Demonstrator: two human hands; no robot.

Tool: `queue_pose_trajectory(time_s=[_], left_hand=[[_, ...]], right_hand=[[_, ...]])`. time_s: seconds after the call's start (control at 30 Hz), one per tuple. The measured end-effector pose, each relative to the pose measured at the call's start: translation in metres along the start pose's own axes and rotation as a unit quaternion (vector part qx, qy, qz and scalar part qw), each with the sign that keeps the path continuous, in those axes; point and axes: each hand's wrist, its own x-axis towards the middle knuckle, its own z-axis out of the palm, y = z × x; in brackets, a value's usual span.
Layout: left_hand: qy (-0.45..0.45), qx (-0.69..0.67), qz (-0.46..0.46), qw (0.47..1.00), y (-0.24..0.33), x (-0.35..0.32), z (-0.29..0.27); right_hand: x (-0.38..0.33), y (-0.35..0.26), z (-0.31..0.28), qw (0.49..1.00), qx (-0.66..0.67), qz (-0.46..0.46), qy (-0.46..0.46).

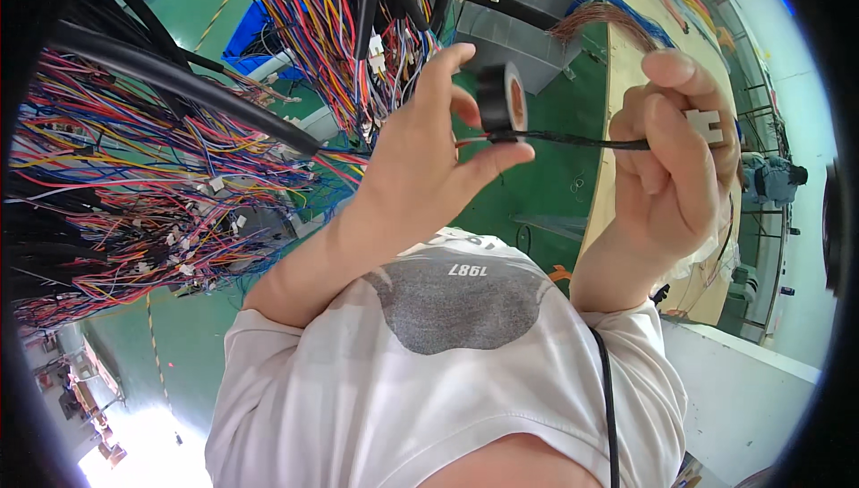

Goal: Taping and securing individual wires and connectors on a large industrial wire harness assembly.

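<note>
Between the two sets of fingers runs a thin, black-wrapped cable (pixel 591 141), its far end enclosed by the curled fingers of the right hand (pixel 671 157), with a white plastic connector (pixel 705 126) showing among them. At the left hand (pixel 420 144), the index finger is raised and the thumb lies just under a black, ring-shaped roll of tape (pixel 495 99), which stands against the cable just beyond the fingertips; whether a hidden finger pinches it there, one cannot tell. A few pale and reddish bare-looking wires (pixel 471 140) show between that hand and the roll. With so little visible grip, the roll could slip off the thumb and unwind; if the right fingers slackened, the cable could sag and the wrap could wrinkle. A hard pull might strain the connector's wires (loose multicoloured wires (pixel 322 32) hang beyond the left fingers, and could snag too).
</note>
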Motion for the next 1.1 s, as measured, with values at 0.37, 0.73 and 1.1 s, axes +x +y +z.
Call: queue_pose_trajectory(time_s=[0.37,0.73,1.1], left_hand=[[-0.072,-0.563,-0.205,0.798,0.024,0.005,-0.011],[-0.148,-0.290,-0.109,0.939,0.003,0.006,0.001],[0.016,-0.250,-0.073,0.965,-0.002,0.008,0.007]], right_hand=[[0.005,0.013,-0.015,0.985,0.150,0.023,0.082],[0.017,0.019,-0.020,0.986,0.131,0.091,0.058],[-0.044,0.089,0.014,0.972,-0.232,-0.025,-0.027]])
